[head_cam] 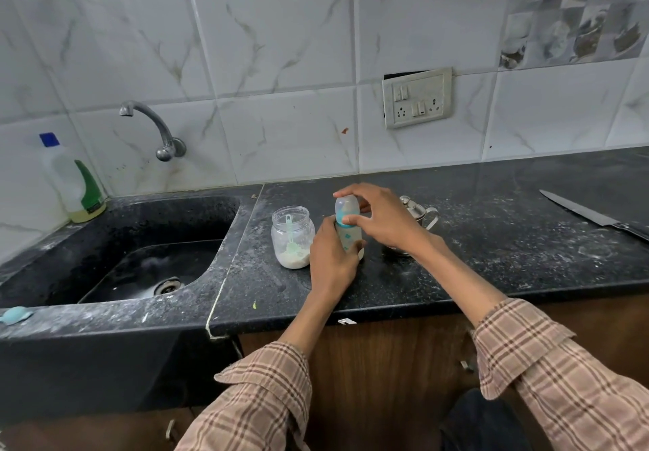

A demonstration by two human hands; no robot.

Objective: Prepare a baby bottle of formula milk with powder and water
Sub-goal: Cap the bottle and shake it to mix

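A: Start at the fingers. What are they doing?

B: The right hand (381,219) arches over the top of the small clear plastic baby bottle with a teal collar (347,229). Its thumb and fingertips (342,193) are pinched on the translucent domed cap (347,206). The left hand (332,257) is wrapped around the bottle's lower body, fingers closed on it, steadying it.

A: And where does the bottle stand?

B: Upright on the black speckled stone counter (491,257), near the front edge. Just to its left is the open clear plastic jar of white powder (292,238) with a pale green scoop (290,236) standing inside. Behind the right hand sits a small steel lidded pot with a handle (416,215), partly hidden.

A: How will the bottle handle?

B: Light and fairly stiff, likely. The smooth plastic wall could slip, and being tall and narrow it would tip easily, so holding it low around the body while the other hand works the cap or collar looks sensible. Whether it holds liquid cannot be told.

A: Anything further out?

B: A dark sink (116,240) with a curved metal tap (151,127) lies to the left, and a long steel knife (593,217) lies well apart on the right.
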